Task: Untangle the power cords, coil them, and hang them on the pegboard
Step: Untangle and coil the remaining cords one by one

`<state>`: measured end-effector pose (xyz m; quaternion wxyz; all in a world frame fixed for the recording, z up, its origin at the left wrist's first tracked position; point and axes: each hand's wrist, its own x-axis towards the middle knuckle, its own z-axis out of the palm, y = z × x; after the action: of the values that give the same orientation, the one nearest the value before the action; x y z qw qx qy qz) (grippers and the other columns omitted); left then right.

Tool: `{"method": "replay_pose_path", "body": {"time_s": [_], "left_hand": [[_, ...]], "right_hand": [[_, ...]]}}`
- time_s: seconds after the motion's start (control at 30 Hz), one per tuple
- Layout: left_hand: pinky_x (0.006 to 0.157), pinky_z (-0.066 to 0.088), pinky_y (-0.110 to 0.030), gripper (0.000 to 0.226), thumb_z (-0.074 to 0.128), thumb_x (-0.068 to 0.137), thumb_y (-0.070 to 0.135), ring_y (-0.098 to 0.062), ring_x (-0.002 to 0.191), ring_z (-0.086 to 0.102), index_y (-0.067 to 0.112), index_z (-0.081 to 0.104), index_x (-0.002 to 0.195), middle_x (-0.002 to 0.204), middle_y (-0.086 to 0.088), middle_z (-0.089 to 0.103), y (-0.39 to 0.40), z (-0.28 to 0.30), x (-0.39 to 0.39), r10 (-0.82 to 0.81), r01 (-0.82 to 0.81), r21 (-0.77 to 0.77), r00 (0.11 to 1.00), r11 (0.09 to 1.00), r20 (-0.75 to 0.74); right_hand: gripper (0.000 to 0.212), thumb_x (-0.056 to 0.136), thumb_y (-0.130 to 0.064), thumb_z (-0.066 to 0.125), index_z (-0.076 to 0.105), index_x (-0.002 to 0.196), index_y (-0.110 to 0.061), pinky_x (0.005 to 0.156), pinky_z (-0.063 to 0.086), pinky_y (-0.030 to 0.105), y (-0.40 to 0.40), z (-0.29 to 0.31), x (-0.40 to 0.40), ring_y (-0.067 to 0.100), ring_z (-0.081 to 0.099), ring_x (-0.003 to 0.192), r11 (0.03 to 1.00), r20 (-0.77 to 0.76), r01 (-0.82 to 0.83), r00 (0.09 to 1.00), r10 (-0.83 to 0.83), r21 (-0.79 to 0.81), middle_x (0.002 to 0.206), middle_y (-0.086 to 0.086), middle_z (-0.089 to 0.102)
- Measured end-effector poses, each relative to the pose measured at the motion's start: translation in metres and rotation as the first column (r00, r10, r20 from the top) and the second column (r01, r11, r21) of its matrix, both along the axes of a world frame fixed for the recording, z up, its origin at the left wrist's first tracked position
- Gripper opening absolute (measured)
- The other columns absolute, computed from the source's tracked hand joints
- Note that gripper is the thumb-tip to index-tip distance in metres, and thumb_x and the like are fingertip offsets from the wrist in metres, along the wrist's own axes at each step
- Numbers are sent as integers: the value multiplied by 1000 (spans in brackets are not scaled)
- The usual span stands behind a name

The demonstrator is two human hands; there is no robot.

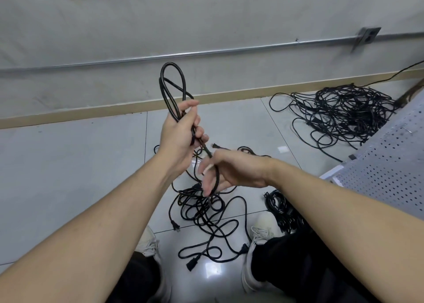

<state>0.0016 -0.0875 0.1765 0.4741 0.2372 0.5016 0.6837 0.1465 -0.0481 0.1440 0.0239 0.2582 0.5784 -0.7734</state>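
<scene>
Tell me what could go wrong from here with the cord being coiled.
The left hand grips the coiled loops, while the right hand feeds cord that trails into the loose tangle between the shoes. Pulling could snag or tighten that tangle. The plug near the left shoe might get stepped on.

Black cord point(172, 89) looped upright, partly coiled. Tangle point(206, 211) on floor below. Larger pile point(344, 114) far right. Pegboard point(390, 165) leaning, right.
</scene>
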Motion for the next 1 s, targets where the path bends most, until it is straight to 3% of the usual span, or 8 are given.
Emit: {"method": "replay_pose_path", "body": {"time_s": [0.13, 0.37, 0.43, 0.5, 0.6, 0.77, 0.87, 1.0], "left_hand": [[46, 37, -22, 6, 66, 100, 21, -9, 47, 36, 24, 65, 105, 64, 5, 40, 2, 0, -8, 55, -62, -72, 995, 995, -88], [44, 39, -22, 4, 65, 100, 24, -11, 50, 36, 28, 65, 98, 70, 3, 41, 5, -4, -14, 190, -211, -93, 962, 973, -197], [45, 41, -23, 7, 63, 101, 28, -10, 51, 36, 33, 67, 98, 75, 3, 43, 5, -7, -23, 215, -251, -89, 930, 964, -299], [48, 44, -26, 6, 65, 99, 32, -8, 48, 39, 36, 67, 95, 81, 1, 46, 4, -9, -31, 224, -278, -95, 899, 956, -376], [59, 49, -35, 9, 71, 94, 40, -10, 50, 44, 37, 66, 88, 77, 4, 46, 1, -11, -34, 193, -288, -113, 839, 951, -508], [83, 57, -51, 20, 74, 88, 50, -14, 63, 45, 35, 64, 79, 62, 19, 52, 3, -15, -30, 84, -228, -162, 789, 960, -609], [83, 56, -47, 27, 64, 94, 57, -11, 64, 50, 30, 69, 88, 65, 14, 51, 2, -17, -24, -22, -159, -210, 746, 965, -665], [68, 46, -36, 57, 39, 98, 72, -13, 54, 43, 27, 73, 86, 51, 14, 37, -4, -14, -4, -176, -45, -309, 739, 950, -650]], "right_hand": [[26, 103, -28, 54, 52, 83, -12, 84, 53, 39, -4, 8, 2, 27, 69, 76, 965, 119, -21, 993, -10, 260, 71, 10, 63], [29, 95, -40, 66, 51, 86, -17, 88, 49, 32, 6, 11, 13, 17, 68, 89, 871, 209, -101, 978, -2, 480, 82, 9, 78], [23, 96, -29, 67, 55, 87, -12, 73, 47, 19, 4, 15, 17, 14, 68, 73, 841, 200, -101, 980, -8, 531, 70, 6, 72], [18, 95, -23, 69, 59, 84, -13, 63, 44, 19, 7, 19, 21, 8, 58, 59, 785, 181, -63, 981, -63, 616, 64, -3, 60], [36, 96, -28, 70, 49, 68, -17, 57, 39, 22, 14, 26, 27, 8, 44, 53, 682, 138, -12, 982, -130, 731, 57, -13, 48], [44, 95, -32, 71, 47, 62, -17, 48, 31, 21, 13, 37, 32, 18, 40, 48, 744, -70, 231, 968, -242, 627, 54, 9, 49], [21, 97, -23, 63, 69, 77, -18, 50, 31, 19, 15, 39, 40, 13, 35, 48, 807, -258, 358, 930, -262, 469, 53, 0, 43], [25, 103, -23, 57, 71, 82, -22, 49, 26, 22, 20, 31, 43, 10, 31, 50, 751, -291, 475, 879, -378, 459, 58, -6, 40]]}}
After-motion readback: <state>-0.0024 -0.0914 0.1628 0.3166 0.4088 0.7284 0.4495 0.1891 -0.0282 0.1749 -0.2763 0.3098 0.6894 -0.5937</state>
